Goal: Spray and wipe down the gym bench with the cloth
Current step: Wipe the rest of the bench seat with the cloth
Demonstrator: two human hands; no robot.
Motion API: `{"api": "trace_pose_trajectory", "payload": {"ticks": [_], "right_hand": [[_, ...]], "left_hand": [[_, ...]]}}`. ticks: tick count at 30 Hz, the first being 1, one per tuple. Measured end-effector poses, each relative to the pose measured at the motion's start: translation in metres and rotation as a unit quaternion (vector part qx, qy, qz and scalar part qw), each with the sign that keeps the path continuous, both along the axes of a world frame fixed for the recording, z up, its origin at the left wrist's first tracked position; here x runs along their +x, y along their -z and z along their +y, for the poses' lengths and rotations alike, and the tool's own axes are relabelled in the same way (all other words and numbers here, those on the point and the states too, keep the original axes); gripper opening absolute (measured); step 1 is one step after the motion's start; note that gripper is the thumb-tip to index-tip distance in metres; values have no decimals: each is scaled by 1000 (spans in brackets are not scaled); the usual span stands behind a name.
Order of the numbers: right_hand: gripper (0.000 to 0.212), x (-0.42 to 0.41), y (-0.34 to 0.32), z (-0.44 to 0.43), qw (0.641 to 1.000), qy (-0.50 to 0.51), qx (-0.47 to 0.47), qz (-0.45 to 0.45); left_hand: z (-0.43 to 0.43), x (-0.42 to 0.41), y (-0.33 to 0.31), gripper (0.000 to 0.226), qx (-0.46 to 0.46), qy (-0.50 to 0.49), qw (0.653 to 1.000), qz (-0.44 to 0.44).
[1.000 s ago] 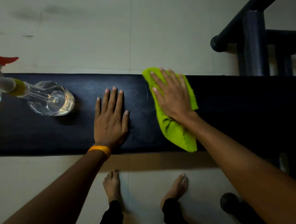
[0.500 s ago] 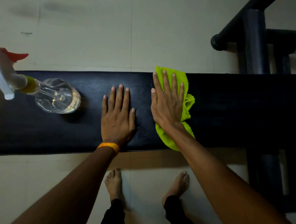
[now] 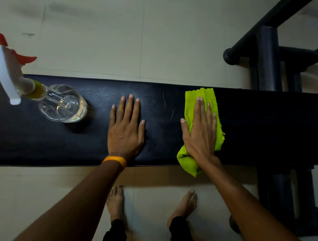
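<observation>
The black padded gym bench (image 3: 256,126) runs across the view from left to right. My right hand (image 3: 201,129) lies flat, fingers together, pressing a lime-green cloth (image 3: 191,102) onto the pad; the cloth's lower end hangs over the near edge. My left hand (image 3: 126,127) rests flat on the bench with fingers apart and holds nothing; an orange band circles its wrist. A clear spray bottle (image 3: 63,105) with a white and red trigger head stands on the bench to the left, apart from both hands.
A black metal frame (image 3: 267,59) with thick posts rises at the right end of the bench. Pale floor tiles (image 3: 113,39) lie beyond and before the bench. My bare feet (image 3: 116,201) stand on the floor just under the near edge.
My right hand has slid the green cloth to the right along the bench, away from my left hand. The left hand stays flat in place. The bottle has not moved on the bench.
</observation>
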State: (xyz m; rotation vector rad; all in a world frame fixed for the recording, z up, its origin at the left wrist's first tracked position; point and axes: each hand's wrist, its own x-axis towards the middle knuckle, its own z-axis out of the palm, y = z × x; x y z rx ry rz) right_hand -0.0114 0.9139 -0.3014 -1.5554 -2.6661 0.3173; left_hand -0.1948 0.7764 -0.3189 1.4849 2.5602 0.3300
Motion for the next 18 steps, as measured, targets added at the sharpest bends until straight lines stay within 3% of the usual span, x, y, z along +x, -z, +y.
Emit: {"api": "trace_pose_trajectory", "payload": {"ticks": [7,11,14,18], "right_hand": [[55,-31,10,5,996,84,21,26],[53,-54,9,-35,996,-13,7,83],[52,-49,5,-84,993,-110,-2,49],[53,-68,7,-33,990,-135,4,24]], "left_hand": [[0,0,0,63,4,-1,1000,1],[1,-1,-1,61,21,1,1000,-6],[-2,-8,-2,59,47,8,998,-31],[-18,-25,0,59,42,53,998,1]]}}
